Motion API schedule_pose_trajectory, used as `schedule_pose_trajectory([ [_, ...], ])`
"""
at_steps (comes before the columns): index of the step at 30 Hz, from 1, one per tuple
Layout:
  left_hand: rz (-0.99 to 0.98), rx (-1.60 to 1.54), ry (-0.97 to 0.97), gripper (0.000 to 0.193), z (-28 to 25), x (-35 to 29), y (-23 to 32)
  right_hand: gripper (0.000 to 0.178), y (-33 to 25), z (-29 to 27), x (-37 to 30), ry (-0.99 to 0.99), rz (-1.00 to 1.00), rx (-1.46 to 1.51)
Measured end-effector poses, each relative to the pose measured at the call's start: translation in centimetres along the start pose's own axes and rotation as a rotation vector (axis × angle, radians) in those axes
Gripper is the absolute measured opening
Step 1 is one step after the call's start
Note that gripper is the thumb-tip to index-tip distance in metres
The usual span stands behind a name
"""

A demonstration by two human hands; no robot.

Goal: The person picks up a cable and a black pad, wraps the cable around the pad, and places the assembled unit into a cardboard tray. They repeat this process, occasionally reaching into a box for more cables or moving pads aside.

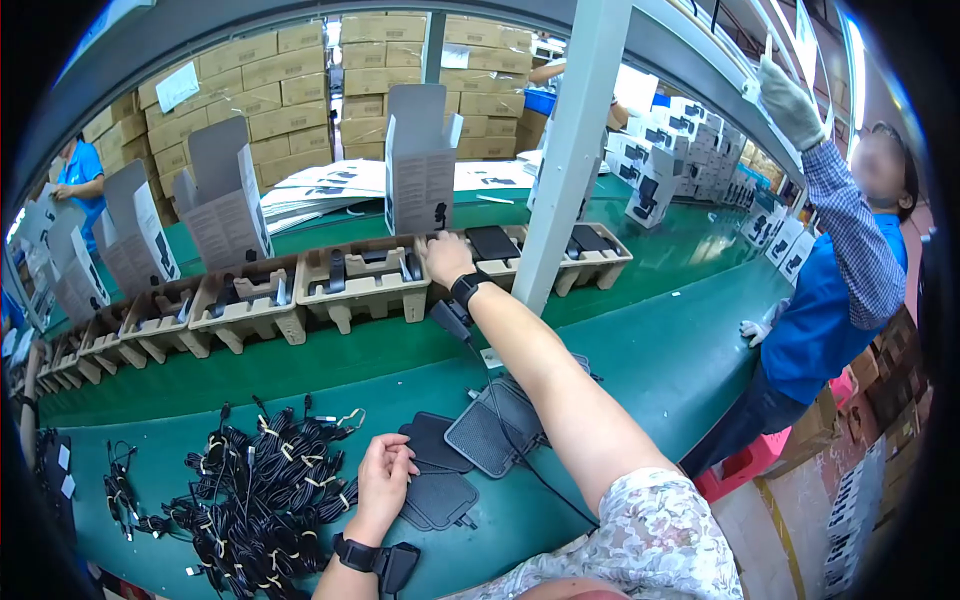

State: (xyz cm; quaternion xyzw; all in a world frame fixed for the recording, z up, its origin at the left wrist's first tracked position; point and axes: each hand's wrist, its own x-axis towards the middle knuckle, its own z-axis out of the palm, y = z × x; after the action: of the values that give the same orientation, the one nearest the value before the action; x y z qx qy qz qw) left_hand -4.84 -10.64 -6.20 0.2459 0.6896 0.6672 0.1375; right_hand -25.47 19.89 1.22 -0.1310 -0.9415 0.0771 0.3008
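My right hand (447, 260) reaches across to the row of moulded pulp trays, its bent fingers close together over a tray's edge; whatever is under them is hidden. Beside it, a flat black device (491, 243) lies in a tray. Low on the bench, my left hand (387, 470) rests loosely with its fingers apart and holds nothing. It is next to several flat black mesh-like pads (440, 500). Another dark grey pad (497, 425) lies under my right forearm, with a black cable across it. Left of my left hand is a heap of tied black cables (265, 500).
Pulp trays (360, 292) run along a raised green ledge, with upright opened boxes (420, 170) behind. A grey post (575, 150) stands right of my right hand. A gloved co-worker (835, 270) stands at right. Stacked cartons (250, 100) fill the back.
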Motion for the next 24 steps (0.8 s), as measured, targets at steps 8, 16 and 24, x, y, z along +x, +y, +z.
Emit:
schedule_pose_trajectory([
  [8,-0.009,-0.008,-0.038,0.016,-0.4,-0.1,0.4,0.023,1.9,-1.2,-2.8,0.181,-0.347,-0.19],
  [16,0.021,0.056,0.005,0.012,-0.1,0.0,0.5,0.035,2.8,-2.9,-4.4,0.0,-0.272,-0.02],
  [24,0.038,0.032,0.02,0.011,-0.1,0.0,1.5,0.04,-2.1,-10.6,-10.1,0.057,-0.593,-0.093],
])
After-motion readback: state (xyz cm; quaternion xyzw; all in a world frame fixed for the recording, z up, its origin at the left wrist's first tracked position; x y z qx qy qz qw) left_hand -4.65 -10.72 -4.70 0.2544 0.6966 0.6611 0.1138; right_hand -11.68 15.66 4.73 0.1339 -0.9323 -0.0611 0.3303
